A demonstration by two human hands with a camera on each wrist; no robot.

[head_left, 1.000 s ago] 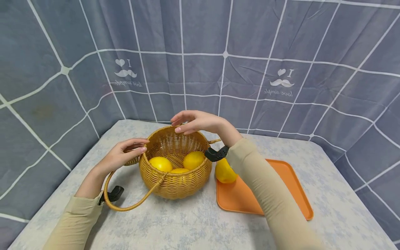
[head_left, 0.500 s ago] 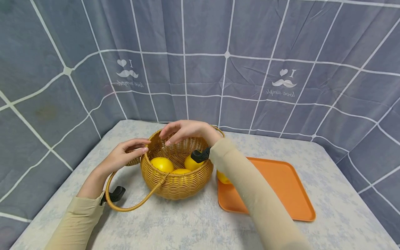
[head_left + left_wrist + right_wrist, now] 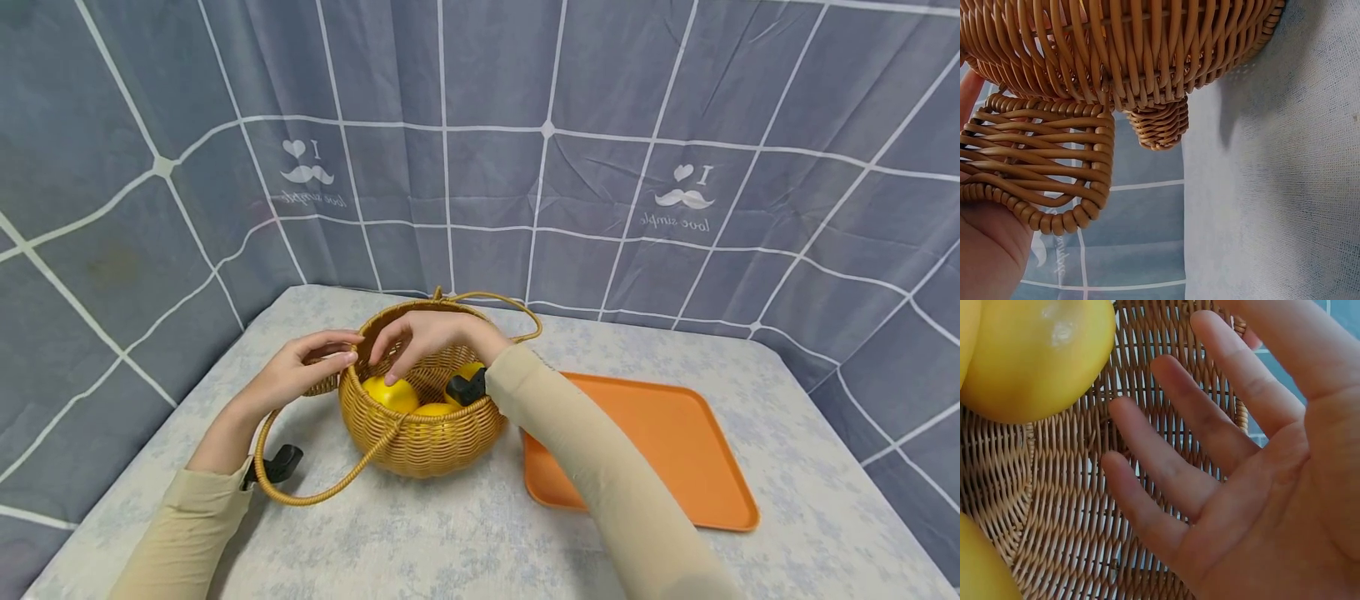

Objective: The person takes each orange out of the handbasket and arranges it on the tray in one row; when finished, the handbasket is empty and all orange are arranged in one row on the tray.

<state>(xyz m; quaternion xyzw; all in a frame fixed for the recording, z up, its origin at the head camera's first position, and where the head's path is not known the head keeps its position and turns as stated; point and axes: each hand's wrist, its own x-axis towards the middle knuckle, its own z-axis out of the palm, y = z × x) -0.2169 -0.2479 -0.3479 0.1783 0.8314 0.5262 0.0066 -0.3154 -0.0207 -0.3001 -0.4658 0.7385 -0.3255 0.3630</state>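
A woven wicker basket (image 3: 420, 442) stands on the table with three yellow lemons (image 3: 390, 393) inside. My left hand (image 3: 307, 371) grips the small woven side handle (image 3: 1041, 169) at the basket's left rim. My right hand (image 3: 420, 333) reaches down into the basket with its fingers spread and holds nothing. In the right wrist view the open palm (image 3: 1222, 487) hovers over the wicker wall, with one lemon (image 3: 1035, 356) just beyond the fingertips and another (image 3: 979, 569) at the lower left.
An orange tray (image 3: 675, 450) lies right of the basket, partly behind my right forearm. One long hoop handle (image 3: 300, 492) lies folded down at the front left, the other (image 3: 502, 300) at the back. A grey checked curtain (image 3: 525, 125) surrounds the table.
My right hand has come down and leftward from above the far rim into the basket. My forearm now hides the lemon that showed on the tray. The left hand has stayed put.
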